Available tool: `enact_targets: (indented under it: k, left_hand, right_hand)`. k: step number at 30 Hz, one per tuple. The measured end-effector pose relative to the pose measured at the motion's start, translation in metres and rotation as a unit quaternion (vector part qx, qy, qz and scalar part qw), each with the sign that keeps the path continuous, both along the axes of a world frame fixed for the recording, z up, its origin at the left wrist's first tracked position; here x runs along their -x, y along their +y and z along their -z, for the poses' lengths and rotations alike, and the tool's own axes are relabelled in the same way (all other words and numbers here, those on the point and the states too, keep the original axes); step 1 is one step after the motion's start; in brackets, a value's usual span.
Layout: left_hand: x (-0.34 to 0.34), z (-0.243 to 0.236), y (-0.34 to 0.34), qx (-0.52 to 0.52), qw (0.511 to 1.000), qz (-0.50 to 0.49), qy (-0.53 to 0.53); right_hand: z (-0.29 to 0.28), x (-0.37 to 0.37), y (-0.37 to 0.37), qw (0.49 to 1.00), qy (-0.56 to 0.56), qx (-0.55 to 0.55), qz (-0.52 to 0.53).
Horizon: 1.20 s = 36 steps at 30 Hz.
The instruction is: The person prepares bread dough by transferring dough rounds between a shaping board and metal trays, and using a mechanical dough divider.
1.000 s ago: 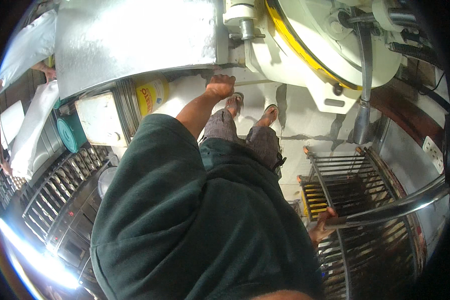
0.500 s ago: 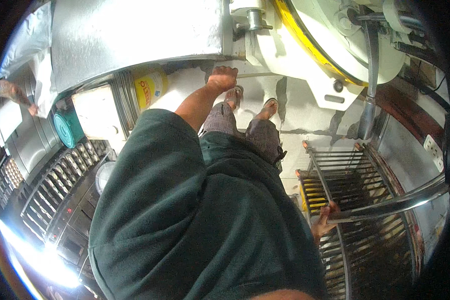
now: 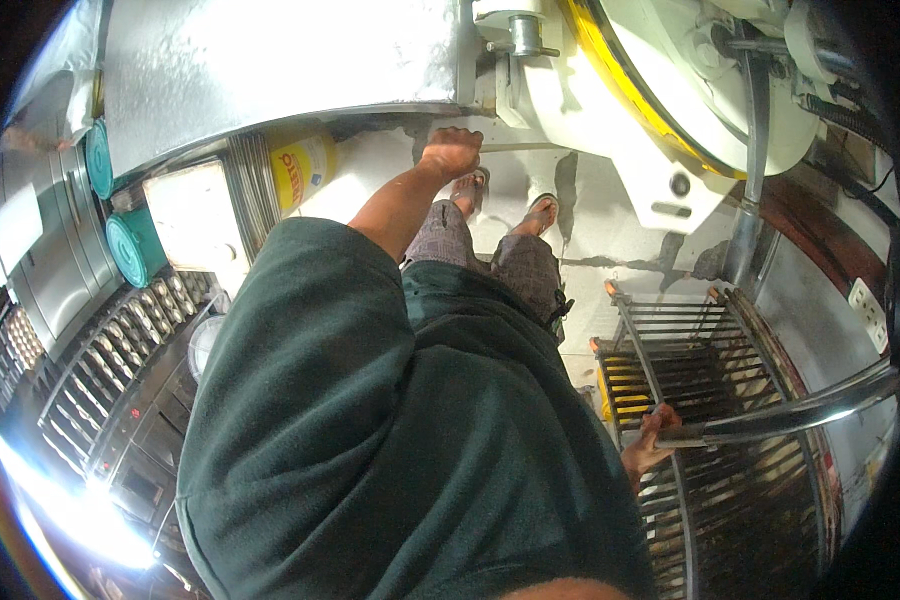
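My left hand (image 3: 453,148) is closed in a fist above the floor, in front of the steel unit (image 3: 280,60). A thin pale bar runs rightward from it toward the white machine with yellow trim (image 3: 635,195); what the fingers hold is unclear. Low at the right, my right hand (image 3: 653,435) is wrapped round the end of a curved metal bar (image 3: 770,420), over a dark slatted rack (image 3: 705,345). My sandalled feet stand on the pale floor just beyond my left hand.
At the left are a stack of metal trays (image 3: 250,200), a yellow bucket (image 3: 295,170), two teal lidded containers (image 3: 135,250), metal racks (image 3: 125,350) and a co-worker's blurred hand (image 3: 50,140). A socket plate (image 3: 867,312) is on the right wall.
The co-worker's arm and white sheet at the left have moved up and away, showing more teal containers. The machine sits slightly further right in view. My hands keep their closed shape.
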<state>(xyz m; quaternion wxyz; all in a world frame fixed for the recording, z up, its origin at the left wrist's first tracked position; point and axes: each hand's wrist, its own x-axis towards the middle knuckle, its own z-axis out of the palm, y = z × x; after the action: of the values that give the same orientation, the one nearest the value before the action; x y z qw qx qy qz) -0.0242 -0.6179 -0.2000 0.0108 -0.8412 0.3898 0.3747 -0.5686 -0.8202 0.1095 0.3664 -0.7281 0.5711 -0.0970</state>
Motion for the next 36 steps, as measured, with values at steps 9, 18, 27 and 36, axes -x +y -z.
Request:
enact_targets:
  k: [9, 18, 27, 36]
  left_hand:
    - [0.000, 0.007, 0.002, -0.002, 1.000, 0.019, 0.001]
    - [0.001, 0.001, 0.002, 0.003, 1.000, 0.018, 0.003]
    - [0.002, 0.001, 0.000, -0.018, 1.000, 0.005, 0.003]
    - [0.001, 0.006, 0.002, -0.019, 1.000, 0.013, 0.000]
  right_hand:
    - [0.011, 0.015, 0.000, 1.000, 0.003, 0.029, -0.007]
    - [0.000, -0.001, 0.001, 1.000, 0.011, -0.005, 0.008]
    - [0.004, 0.013, -0.002, 0.999, -0.006, 0.018, -0.029]
    - [0.008, 0.007, 0.000, 0.999, -0.026, 0.044, -0.013]
